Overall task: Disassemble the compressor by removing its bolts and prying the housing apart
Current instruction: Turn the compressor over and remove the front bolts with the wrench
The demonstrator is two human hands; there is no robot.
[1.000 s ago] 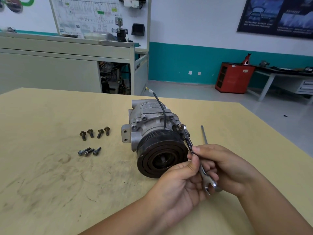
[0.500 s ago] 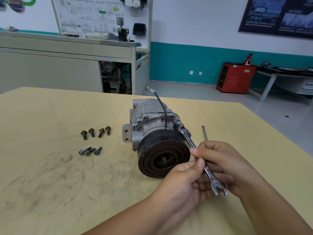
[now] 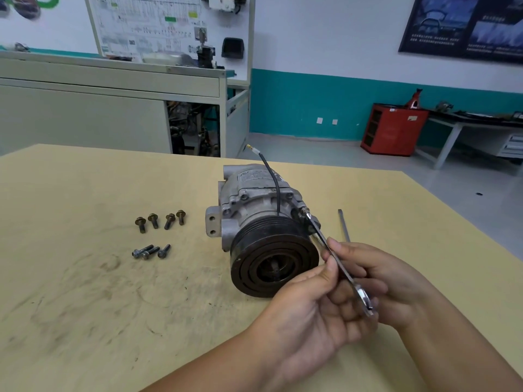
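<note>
Left hand [image 3: 317, 304] and right hand [image 3: 396, 281] both grip one wrench [image 3: 318, 234] by its shaft. Its far end meets the right flank of the compressor [image 3: 254, 205], which lies mid-table [image 3: 85, 292]. To the left lie four brass-headed bolts [image 3: 169, 221] and three darker bolts [image 3: 147, 251]. The right hand hides the near end of one slim rod [image 3: 343, 224].

No text is legible: the compressor label [image 3: 252, 176], wall chart [image 3: 147, 24] and poster [image 3: 467, 26] are too blurred

Bright, even indoor light leaves only soft, faint shadows on the table [image 3: 85, 278]. The wrench [image 3: 363, 299] end glints, and the wide lens bends straight lines near the edges.
</note>
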